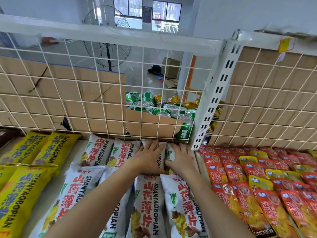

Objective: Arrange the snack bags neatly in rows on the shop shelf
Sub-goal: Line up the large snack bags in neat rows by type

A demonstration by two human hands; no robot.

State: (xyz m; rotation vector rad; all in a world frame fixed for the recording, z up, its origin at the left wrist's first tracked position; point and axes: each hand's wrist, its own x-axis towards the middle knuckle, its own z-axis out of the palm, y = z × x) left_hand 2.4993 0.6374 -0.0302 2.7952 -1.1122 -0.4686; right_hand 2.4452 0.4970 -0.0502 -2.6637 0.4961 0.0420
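White snack bags marked SHANYAOBOPIAN lie in rows on the shelf (80, 143), a back row (101, 150) against the wire grid and a front row (147, 203) nearer me. My left hand (148, 156) lies flat with spread fingers on a white bag (162, 155) in the back row. My right hand (181, 158) presses on the rightmost back-row white bag (170, 153), fingers spread, thumb at the bag's near edge. Both forearms reach over the front row.
Yellow bags (39, 148) of the same snack lie at the left. Small red and yellow packets (257, 170) fill the shelf section on the right, past a white slotted upright (214, 100). A white wire grid (103, 93) backs the shelf; behind it are cardboard and drink cans (163, 109).
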